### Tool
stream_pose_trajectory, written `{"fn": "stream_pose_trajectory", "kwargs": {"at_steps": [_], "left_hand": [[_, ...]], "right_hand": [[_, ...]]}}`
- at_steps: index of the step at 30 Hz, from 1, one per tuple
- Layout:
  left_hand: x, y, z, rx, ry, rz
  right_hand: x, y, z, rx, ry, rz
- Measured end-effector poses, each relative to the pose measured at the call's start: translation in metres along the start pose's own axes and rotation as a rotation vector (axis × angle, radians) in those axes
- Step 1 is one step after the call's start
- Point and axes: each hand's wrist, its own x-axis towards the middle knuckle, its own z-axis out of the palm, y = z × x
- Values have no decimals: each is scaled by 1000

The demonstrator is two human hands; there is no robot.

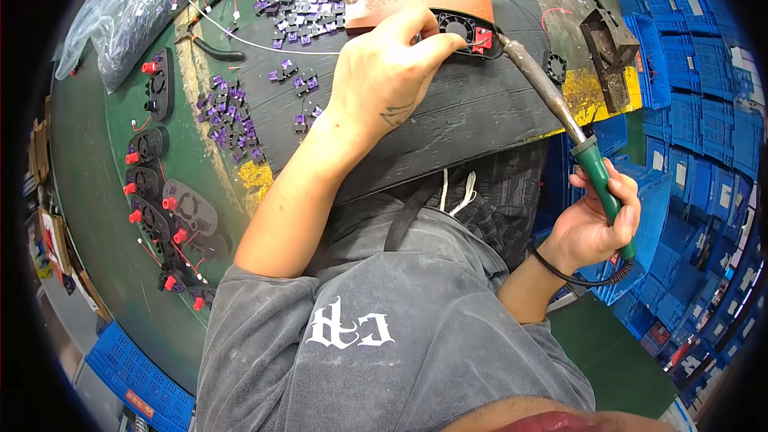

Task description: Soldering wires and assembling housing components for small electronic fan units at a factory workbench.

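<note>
Green-handled soldering iron (585, 149) lies in the curled fingers of the right hand (594, 230) at 3 o'clock, thumb along the grip, shaft slanting toward 11 o'clock and tip at the right end of a black fan unit (457, 25). The near edge of the black board (484, 116) rises toward 2 o'clock, the left forearm (308, 184) crossing it. A broad strip of board separates that edge from the unit, at 1 o'clock. Over it, the left hand (390, 60) arches at 12 o'clock, thumb and forefinger close together; what they pinch cannot be told. Loose purple-and-black switches (232, 120) border the forearm at 10; a metal bracket (614, 72) stands at 2, blue crates (696, 72) beyond.
</note>
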Motion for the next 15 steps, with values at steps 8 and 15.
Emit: {"fn": "stream_pose_trajectory", "kwargs": {"at_steps": [8, 15], "left_hand": [[-1, 0, 1, 9, -12, -5], [-2, -1, 2, -1, -17, -10]], "right_hand": [[-1, 0, 4, -11, 18, 1], [-2, 1, 4, 3, 18, 19]]}}
